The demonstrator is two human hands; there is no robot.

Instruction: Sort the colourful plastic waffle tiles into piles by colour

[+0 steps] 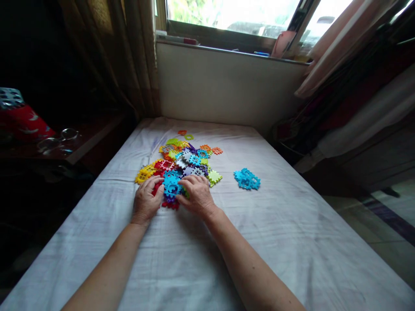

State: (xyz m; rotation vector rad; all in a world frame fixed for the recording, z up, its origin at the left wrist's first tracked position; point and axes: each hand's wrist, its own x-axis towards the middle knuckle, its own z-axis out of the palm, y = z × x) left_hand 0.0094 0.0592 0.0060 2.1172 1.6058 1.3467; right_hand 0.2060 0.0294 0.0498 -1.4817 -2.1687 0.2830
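Observation:
A pile of colourful interlocking plastic tiles [194, 172] with toothed edges lies on the sheet-covered surface. On its near side, blue tiles [171, 179] sit between my two hands, one with a round opening. My left hand [148, 198] is open at the pile's left side, fingers apart over red tiles [157, 187] and fingertips beside the blue ones. From the right, my right hand [197, 194] reaches in, open, its thumb and index finger spread at the blue tiles' edge. Its palm hides some tiles. More red tiles [170, 205] show below the blue ones.
A separate blue tile cluster [247, 179] lies to the right on the white sheet [275, 242]. Eyeglasses [61, 140] and a red patterned item [27, 123] rest on a dark side table at left. A wall and window stand beyond the far edge.

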